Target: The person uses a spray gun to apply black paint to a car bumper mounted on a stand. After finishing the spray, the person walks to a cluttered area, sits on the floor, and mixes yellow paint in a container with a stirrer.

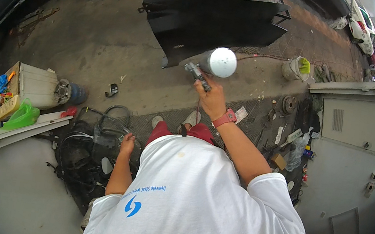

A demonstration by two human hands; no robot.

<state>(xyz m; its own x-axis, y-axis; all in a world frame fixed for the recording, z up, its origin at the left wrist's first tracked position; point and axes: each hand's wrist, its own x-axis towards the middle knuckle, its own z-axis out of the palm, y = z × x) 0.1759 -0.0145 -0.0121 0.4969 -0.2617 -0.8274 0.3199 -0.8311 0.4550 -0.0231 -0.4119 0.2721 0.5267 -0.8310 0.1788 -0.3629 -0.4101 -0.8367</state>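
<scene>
My right hand (213, 96) is wrapped round the handle of a spray gun (198, 76), held out in front of me. A round white cup (222, 63) sits on the gun. Just beyond it is a large black car body panel (208, 20), resting on a thin metal stand (282, 15); the gun is nearest the panel's lower edge, with a narrow gap between them. My left hand (127, 145) hangs low at my side, its fingers loosely curled, with nothing seen in them.
A reddish hose (261, 56) runs over the floor near a white bucket (296, 68). At left, a cluttered ledge (13, 131) carries a green plastic bag (24, 115). Black hoses and parts (79, 149) lie by my left side, scraps and a disc (289, 105) at right. Parked cars stand beyond.
</scene>
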